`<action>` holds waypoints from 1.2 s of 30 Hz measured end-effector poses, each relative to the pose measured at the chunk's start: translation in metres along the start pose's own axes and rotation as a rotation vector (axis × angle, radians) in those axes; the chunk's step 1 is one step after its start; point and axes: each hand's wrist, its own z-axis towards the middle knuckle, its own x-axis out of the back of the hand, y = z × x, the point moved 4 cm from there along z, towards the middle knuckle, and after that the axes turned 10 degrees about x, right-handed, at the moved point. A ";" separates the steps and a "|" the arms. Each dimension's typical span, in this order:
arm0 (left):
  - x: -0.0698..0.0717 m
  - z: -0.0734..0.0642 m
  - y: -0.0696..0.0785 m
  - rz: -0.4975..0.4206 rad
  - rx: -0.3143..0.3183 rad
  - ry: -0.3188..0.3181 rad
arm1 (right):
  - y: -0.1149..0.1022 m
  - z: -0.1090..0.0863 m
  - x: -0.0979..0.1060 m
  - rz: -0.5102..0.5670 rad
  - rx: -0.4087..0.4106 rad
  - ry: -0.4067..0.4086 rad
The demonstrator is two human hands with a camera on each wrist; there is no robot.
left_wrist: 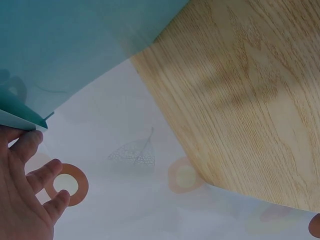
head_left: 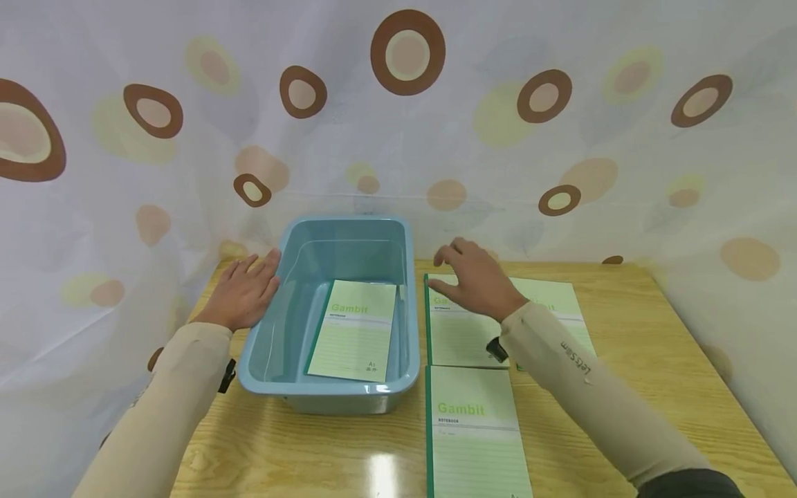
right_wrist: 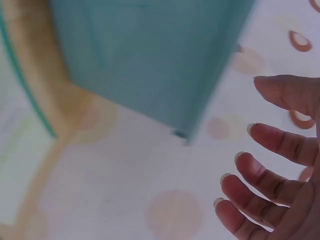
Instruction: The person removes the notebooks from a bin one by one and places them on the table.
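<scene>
A light-blue plastic basin (head_left: 349, 402) stands on the table, with a pale green notebook (head_left: 351, 332) lying inside it. My left hand (head_left: 244, 294) rests at the basin's left rim, its fingers spread and loosely extended. In the left wrist view, the fingertips (left_wrist: 31, 141) are right at the rim's edge. To the right of the basin, my right hand (head_left: 476, 280) hovers over a second notebook (head_left: 461, 342) with nothing in it. Its fingers (right_wrist: 270, 140) are apart and slightly bent in the right wrist view. The right hand and forearm partly hide that notebook.
Another notebook (head_left: 554, 294) lies at the back right, partly behind the right forearm. A further one (head_left: 476, 449) lies nearer the front edge. Wooden tabletop (head_left: 660, 387) shows on the right, and a patterned cloth (head_left: 349, 159) hangs behind and at the sides.
</scene>
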 end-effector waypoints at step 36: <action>-0.002 -0.007 0.008 -0.008 0.039 -0.004 | 0.007 0.142 -0.151 0.116 -0.512 -0.495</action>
